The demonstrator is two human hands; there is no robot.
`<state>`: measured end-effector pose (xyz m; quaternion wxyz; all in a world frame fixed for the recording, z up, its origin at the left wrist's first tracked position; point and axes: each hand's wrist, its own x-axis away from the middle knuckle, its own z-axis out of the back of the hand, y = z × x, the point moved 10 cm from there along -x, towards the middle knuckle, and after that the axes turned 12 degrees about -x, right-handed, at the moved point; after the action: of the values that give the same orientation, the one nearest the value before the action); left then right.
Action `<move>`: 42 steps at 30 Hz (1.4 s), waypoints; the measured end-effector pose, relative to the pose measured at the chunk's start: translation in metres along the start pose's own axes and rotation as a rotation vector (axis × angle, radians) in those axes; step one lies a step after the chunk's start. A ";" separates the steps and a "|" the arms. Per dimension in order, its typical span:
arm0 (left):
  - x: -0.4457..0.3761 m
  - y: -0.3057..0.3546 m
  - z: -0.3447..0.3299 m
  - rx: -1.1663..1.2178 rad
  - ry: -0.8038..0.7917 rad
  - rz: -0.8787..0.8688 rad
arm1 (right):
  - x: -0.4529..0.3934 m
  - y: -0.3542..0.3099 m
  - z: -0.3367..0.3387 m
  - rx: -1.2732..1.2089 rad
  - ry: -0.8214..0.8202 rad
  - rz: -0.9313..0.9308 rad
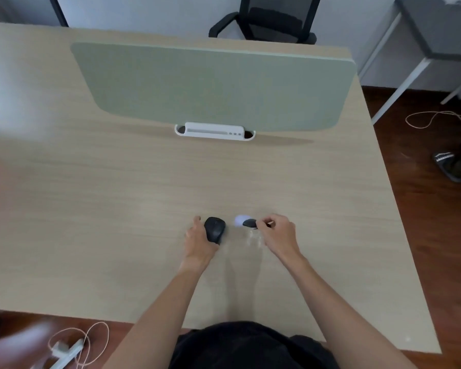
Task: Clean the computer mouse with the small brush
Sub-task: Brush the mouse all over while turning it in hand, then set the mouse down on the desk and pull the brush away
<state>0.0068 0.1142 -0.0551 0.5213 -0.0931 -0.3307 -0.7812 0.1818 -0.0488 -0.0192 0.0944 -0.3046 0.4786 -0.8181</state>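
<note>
Item 1. Worktop [117, 195]: pale wood grain, fills most of the frame, mostly bare.

Item 2. Computer mouse [215, 229]: black, lying on the worktop just below the frame centre, its length running roughly up and down the picture.

Item 3. My left hand [200, 242]: at the left flank of the mouse, closed around its side and lower end, thumb against it; fingers spread along its left edge. The mouse sits on the worktop in this grip, as far as I can tell.

Item 4. Small brush [249, 223]: dark head showing just right of the mouse, apart from it, with a pale blurred patch beside it on its left. Handle mostly hidden; details too blurred to list.

Item 5. My right hand [277, 233]: right of centre, fingers pinched together on the brush near its head, wrist slanting to the lower right. A faint glare mark lies on the worktop just under this hand.

Item 6. My two hands sit near each other, not touching, mouse and brush between them.

Item 7. Desk divider [213, 83]: grey-green panel, upper middle of the frame, standing in a white clamp bracket [214, 131].

Item 8. Office chair [272, 20]: black, top of the frame behind the divider.

Item 9. Floor [423, 209]: dark wood, right side; a sandal [446, 166] and a pale cable [437, 118] lie there.

Item 10. Power strip [67, 351]: white, with looped cord, lower left.
</note>
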 end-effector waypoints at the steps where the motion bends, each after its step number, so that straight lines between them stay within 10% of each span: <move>1: 0.002 0.000 -0.001 -0.004 0.000 0.005 | -0.004 -0.005 0.005 -0.025 0.026 0.007; 10: -0.001 0.020 -0.001 -0.028 -0.007 -0.036 | 0.011 -0.011 -0.080 0.065 -0.135 0.027; 42: -0.009 0.012 -0.019 -0.044 0.020 -0.024 | 0.020 0.040 -0.058 0.442 0.018 -0.165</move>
<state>0.0245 0.1065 -0.0687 0.5130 -0.0930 -0.3092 -0.7953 0.1268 -0.0367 -0.0652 0.0873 -0.3076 0.2620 -0.9106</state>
